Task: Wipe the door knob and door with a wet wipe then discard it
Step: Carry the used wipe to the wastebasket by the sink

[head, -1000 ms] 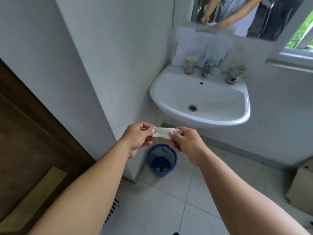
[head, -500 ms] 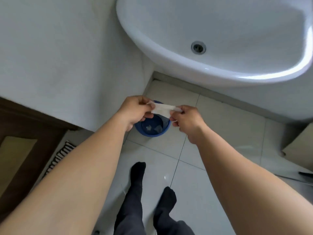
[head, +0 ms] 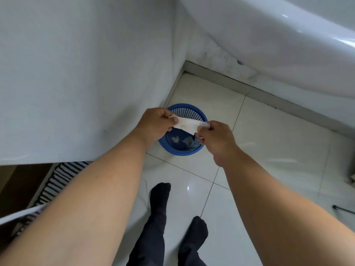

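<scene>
A white wet wipe (head: 187, 125), folded into a strip, is stretched between my two hands. My left hand (head: 156, 125) pinches its left end and my right hand (head: 217, 139) pinches its right end. Both hands hold it directly above a small blue mesh waste basket (head: 189, 112) that stands on the floor in the corner. Crumpled wipes lie at the bottom of the basket. The door and its knob are out of view.
The white basin (head: 278, 41) overhangs at the top right. A white wall (head: 86, 73) stands to the left. Glossy white floor tiles (head: 269, 141) spread around my dark-socked feet (head: 160, 191). A striped mat (head: 55, 181) lies at the lower left.
The view has tilted down from the basin to the floor, and I have come closer to the basket. Both hands still hold the wipe, now right over the basket.
</scene>
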